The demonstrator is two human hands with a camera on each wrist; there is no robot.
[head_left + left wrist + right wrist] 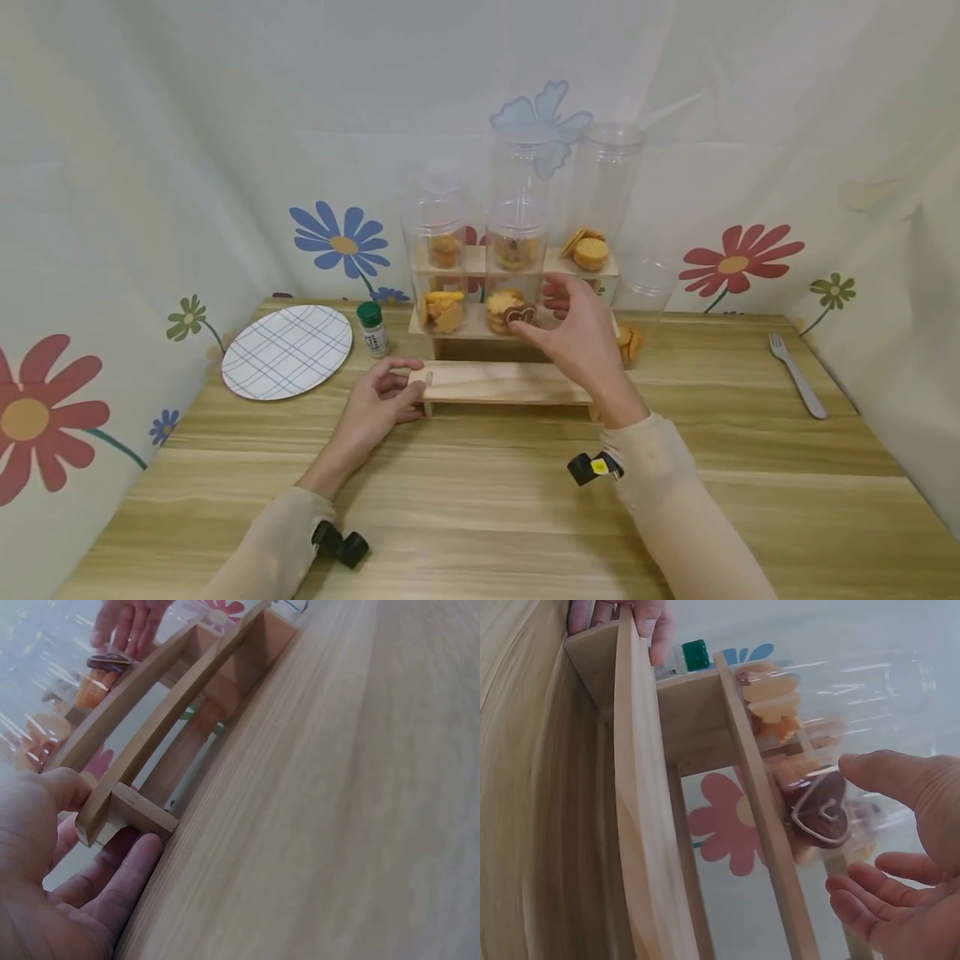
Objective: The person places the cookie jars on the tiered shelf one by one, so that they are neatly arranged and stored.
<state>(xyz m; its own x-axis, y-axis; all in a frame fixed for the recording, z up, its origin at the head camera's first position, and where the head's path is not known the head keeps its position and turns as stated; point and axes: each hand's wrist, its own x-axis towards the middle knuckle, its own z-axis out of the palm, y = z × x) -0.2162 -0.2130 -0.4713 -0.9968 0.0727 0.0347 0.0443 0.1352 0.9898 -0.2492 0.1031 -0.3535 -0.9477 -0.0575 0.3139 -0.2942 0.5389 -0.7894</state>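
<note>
A three-tier wooden display stand (pixel 502 382) stands on the table. My left hand (pixel 381 396) grips the left end of its lowest step, thumb on top and fingers at the side support. On the middle step stands a clear jar (pixel 517 250) with cookies, among them a brown heart-shaped cookie (pixel 823 810) with white icing. My right hand (pixel 573 333) is at this jar's lower right side, thumb and fingers spread apart; whether they touch it I cannot tell. Left of it is another clear jar (pixel 437 267) of cookies.
More clear jars stand on the top step, one with round yellow biscuits (pixel 590 252). A lower jar (pixel 641 308) is right of the stand. On the left are a checked plate (pixel 287 352) and a green-capped shaker (pixel 372 329); a fork (pixel 797 375) lies far right.
</note>
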